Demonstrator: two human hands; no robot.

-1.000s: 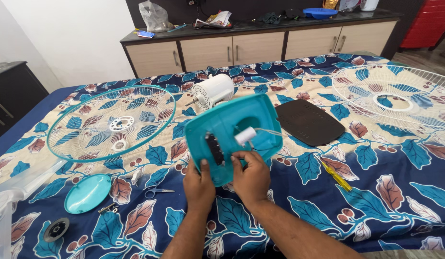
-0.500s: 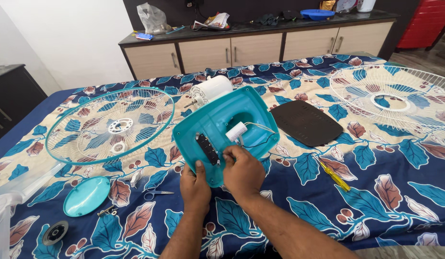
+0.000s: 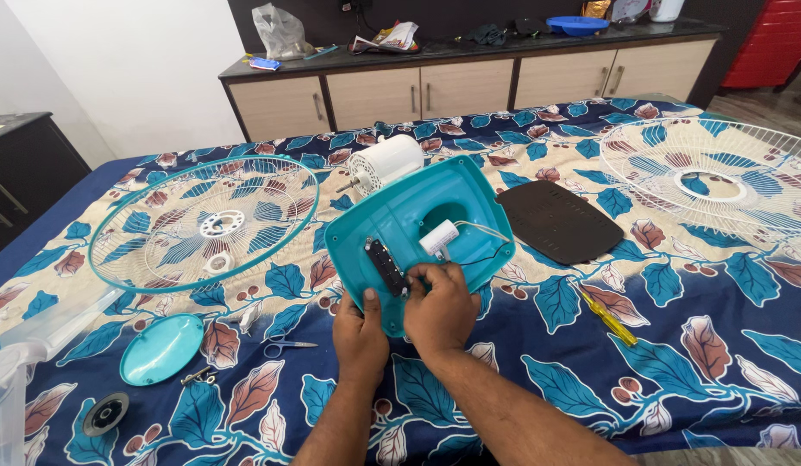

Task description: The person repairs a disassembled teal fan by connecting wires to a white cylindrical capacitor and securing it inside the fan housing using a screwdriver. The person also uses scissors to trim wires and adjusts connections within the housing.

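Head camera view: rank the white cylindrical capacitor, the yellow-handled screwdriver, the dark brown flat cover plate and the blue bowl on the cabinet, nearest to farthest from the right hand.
From the right hand:
1. White cylindrical capacitor, just beyond the fingers, inside the teal plastic fan base.
2. Yellow-handled screwdriver, on the cloth to the right.
3. Dark brown flat cover plate, farther up and right.
4. Blue bowl, on the far cabinet.

Both forearms are bare and enter from the bottom edge, converging toward the centre. The left hand (image 3: pixel 360 332) lies palm down, thumb raised and pointing forward, fingers curled under at the front. The right hand (image 3: pixel 441 304) sits just beside it, touching or nearly touching, slightly further forward, back upward, fingers bent and bunched together at the tips. The right forearm angles in from the lower right.
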